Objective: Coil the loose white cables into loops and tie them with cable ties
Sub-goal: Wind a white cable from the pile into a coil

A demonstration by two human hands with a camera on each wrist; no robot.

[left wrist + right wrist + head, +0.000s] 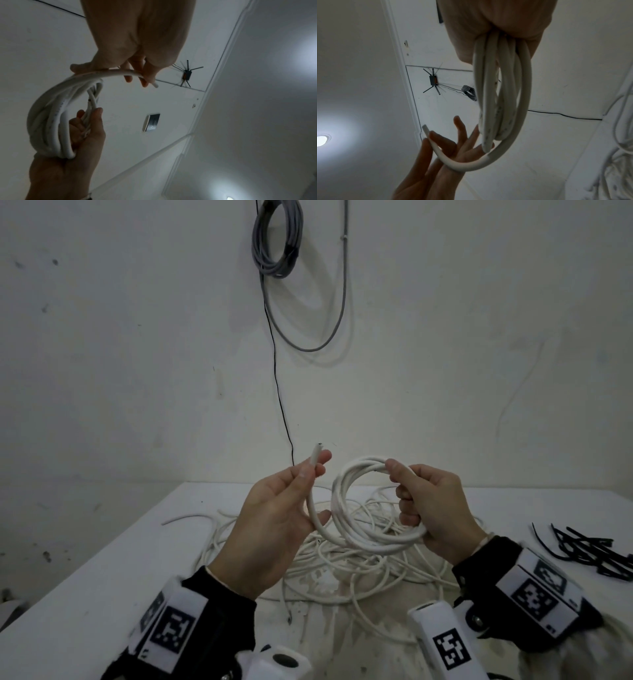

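A white cable coil (pixel 371 537) of several loops hangs upright above the table. My right hand (pixel 400 491) grips its right side, fingers curled through the loops and thumb on top. The coil's last stretch curves left to my left hand (pixel 313 474), which pinches the free end (pixel 315 455) between its fingers, palm toward me. The left wrist view shows the coil (pixel 48 121) in the right hand (pixel 85 129) and the cut end (pixel 155 85) sticking past the left fingertips (pixel 145 81). In the right wrist view the coil (pixel 501 94) hangs from the right hand.
A tangle of loose white cables (pixel 342 563) lies on the white table (pixel 102 577) under my hands. Several black cable ties (pixel 589 553) lie at the table's right. On the wall behind hang a grey cable coil (pixel 277 237) and a thin black wire (pixel 279 392).
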